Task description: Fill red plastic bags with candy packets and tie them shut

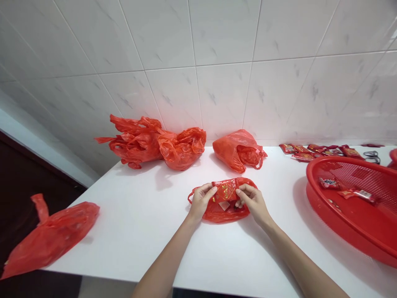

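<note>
A small red packet (226, 191) with gold print is stretched between my two hands, above a red plastic bag (226, 217) lying on the white table. My left hand (201, 199) pinches the packet's left end between thumb and fingers. At its right end, my right hand (252, 200) grips the packet the same way, with its lower fingers curled over the bag. A pale piece shows in the bag's mouth just below the packet; its kind is unclear. The rest of the bag's contents is hidden.
Behind stand several red plastic bags, including a bunched one (139, 140), a middle one (182, 149) and a tied one (237, 149). Another bag (56, 236) overhangs the left edge. At right are a red mesh basket (350, 223) with packets, loose red packets (325, 152) and scissors (371, 156).
</note>
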A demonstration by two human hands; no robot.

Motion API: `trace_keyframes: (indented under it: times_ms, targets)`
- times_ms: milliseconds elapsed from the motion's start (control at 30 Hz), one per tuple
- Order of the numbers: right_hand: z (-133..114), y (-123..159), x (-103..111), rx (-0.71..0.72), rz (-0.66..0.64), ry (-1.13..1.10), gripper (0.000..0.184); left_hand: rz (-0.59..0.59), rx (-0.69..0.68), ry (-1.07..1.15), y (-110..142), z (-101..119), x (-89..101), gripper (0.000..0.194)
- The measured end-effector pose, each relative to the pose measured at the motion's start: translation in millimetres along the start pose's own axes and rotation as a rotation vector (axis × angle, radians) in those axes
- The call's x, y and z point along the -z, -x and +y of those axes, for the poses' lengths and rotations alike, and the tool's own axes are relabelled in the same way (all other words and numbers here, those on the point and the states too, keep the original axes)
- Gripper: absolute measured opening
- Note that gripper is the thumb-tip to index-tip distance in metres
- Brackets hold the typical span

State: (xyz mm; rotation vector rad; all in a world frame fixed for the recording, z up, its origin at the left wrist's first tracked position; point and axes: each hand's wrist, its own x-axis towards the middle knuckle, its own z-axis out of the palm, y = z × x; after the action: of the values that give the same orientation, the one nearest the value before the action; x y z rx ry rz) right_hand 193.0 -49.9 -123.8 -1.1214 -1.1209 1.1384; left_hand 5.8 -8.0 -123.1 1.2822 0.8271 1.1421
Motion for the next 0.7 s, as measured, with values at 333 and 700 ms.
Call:
trace_keyframes:
  times_ms: [333, 700]
  targets:
    - [0.0, -0.2, -0.2, 0.016, 0.004, -0.006, 0.051, -0.004, 0.000, -0.011, -0.1, 0.2, 0.1, 0.030]
    - [1.0, -0.4, 0.1, 0.015, -0.009, -0.006, 0.050, 0.010, 0.020, 0.013, 0.1, 3.0, -0.6, 0.027]
